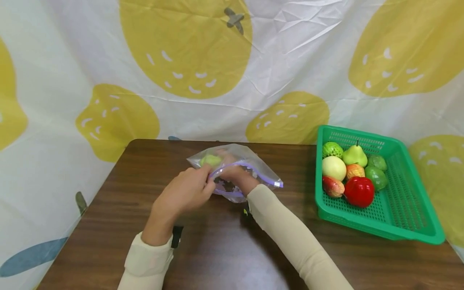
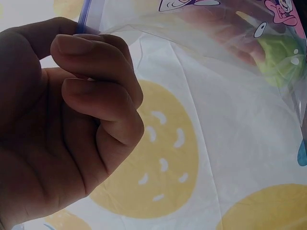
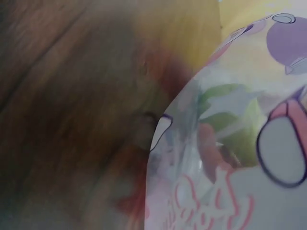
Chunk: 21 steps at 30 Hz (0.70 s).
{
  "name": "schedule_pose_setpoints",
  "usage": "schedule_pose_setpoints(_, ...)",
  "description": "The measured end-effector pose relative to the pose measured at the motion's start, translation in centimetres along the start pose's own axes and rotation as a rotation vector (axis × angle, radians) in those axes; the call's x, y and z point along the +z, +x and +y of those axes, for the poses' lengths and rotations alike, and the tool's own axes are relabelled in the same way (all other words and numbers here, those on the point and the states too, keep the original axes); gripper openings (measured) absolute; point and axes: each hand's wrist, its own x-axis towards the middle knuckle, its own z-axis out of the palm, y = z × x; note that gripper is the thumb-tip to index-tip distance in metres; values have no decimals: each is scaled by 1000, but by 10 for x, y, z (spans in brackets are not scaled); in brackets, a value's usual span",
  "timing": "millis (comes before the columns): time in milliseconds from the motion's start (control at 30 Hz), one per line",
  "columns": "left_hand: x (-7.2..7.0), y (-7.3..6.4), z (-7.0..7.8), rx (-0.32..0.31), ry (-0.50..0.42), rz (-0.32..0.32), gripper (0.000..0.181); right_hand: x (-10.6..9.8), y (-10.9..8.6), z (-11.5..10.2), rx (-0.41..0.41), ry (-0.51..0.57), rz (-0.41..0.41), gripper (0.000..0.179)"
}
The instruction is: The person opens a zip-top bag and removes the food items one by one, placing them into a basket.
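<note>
A clear zip bag (image 1: pixel 239 152) with a purple zip edge and printed cartoon figures is held above the brown table (image 1: pixel 217 241). My left hand (image 1: pixel 188 188) pinches the bag's rim at its left side; in the left wrist view the other fingers (image 2: pixel 108 108) are curled. Through the open mouth reaches my right hand (image 1: pixel 235 172), its fingers inside the bag. They hold a light green fruit (image 1: pixel 211 160) near the bag's far left corner. The plastic blurs that grip, though the green fruit (image 3: pixel 235 127) and a finger against it show in the right wrist view.
On the right of the table stands a green plastic basket (image 1: pixel 417 193). In it lie a red bell pepper (image 1: pixel 359 191), a green pear (image 1: pixel 355 154), a pale round fruit (image 1: pixel 334 168) and several others. A lemon-print cloth (image 1: pixel 203 121) hangs behind the table.
</note>
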Motion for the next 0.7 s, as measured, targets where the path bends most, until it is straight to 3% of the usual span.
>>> schedule_pose_setpoints(67, 0, 0, 0, 4, 0, -1, 10, -1, -1, 0, -18, -105, 53, 37)
schedule_pose_setpoints(100, 0, 0, -1, 7, 0, -1, 9, -2, -2, 1, -64, -276, 138, 44)
schedule_pose_setpoints(200, 0, -1, -2, 20, 3, 6, 9, -3, -2, 1, -78, -333, 177, 41)
schedule_pose_setpoints(367, -1, -1, -2, 24, -5, 7, 8, -5, -1, 1, -100, -318, 140, 28)
schedule_pose_setpoints(467, -1, -1, -2, 18, -11, 6, 8, -8, 0, 8, -126, -369, 123, 30)
schedule_pose_setpoints(500, -2, -1, -2, 15, -11, 7, 8, -11, 6, 18, -158, -377, 94, 25)
schedule_pose_setpoints(700, -2, -2, -2, 1, 9, 26, 8, -16, 4, 7, -192, -646, 36, 6)
